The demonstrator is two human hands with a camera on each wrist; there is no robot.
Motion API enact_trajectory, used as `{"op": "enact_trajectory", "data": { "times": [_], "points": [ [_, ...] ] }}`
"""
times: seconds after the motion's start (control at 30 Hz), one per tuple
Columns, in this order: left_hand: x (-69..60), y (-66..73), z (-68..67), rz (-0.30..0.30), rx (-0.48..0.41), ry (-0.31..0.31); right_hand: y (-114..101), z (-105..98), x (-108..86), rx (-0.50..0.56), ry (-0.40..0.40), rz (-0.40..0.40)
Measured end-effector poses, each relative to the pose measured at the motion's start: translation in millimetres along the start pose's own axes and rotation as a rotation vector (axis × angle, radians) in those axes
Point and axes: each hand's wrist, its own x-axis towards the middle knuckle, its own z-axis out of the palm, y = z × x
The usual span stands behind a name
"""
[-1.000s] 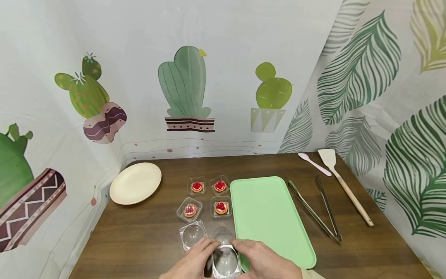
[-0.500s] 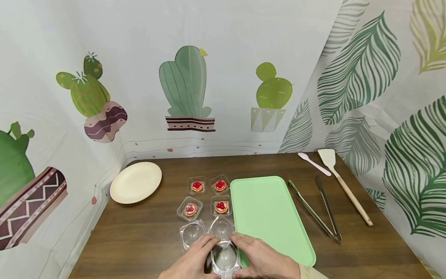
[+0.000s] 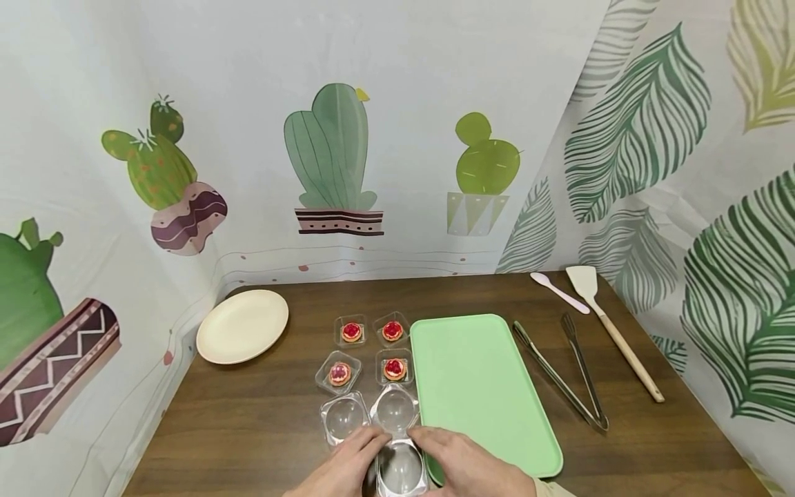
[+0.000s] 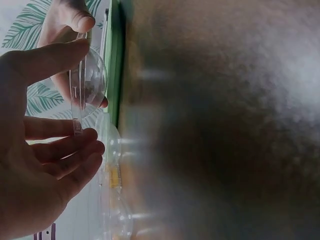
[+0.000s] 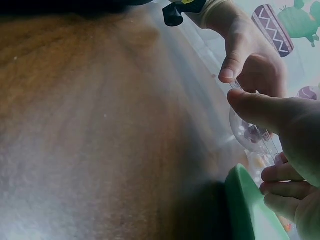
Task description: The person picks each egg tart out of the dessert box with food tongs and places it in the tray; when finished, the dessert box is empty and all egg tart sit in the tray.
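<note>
One clear domed lid [image 3: 401,471] is gripped by the fingers of left hand [image 3: 349,461] and right hand [image 3: 473,461] over the brown table [image 3: 236,421], cactus-printed sheeting [image 3: 410,159] lining its far edge

White-headed spatula [image 3: 613,333] beside pale pink spoon [image 3: 561,293]

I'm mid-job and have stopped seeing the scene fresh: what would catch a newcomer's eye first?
Probably the big bright green tray, lying right of center. Next, four small tarts, each in a clear square container, grouped left of its far end. Then, at the bottom center, the left hand and right hand holding a clear domed plastic piece between them.
</note>
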Motion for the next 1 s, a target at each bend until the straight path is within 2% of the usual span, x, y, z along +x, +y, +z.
{"op": "enact_trajectory", "data": {
  "times": [0.3, 0.67, 1.0],
  "points": [
    [0.2, -0.2, 4.6, -0.034, 0.007, -0.041, 3.1, 6.4, -0.9, -0.053, 0.004, -0.017],
    [0.7, -1.3, 9.4, -0.046, 0.024, -0.041, 5.5, 7.7, 0.0, -0.068, 0.036, -0.046],
    [3.0, 0.8, 9.0, -0.074, 0.032, -0.087, 4.9, 6.6, -1.4, -0.069, 0.006, -0.016]
  ]
}}
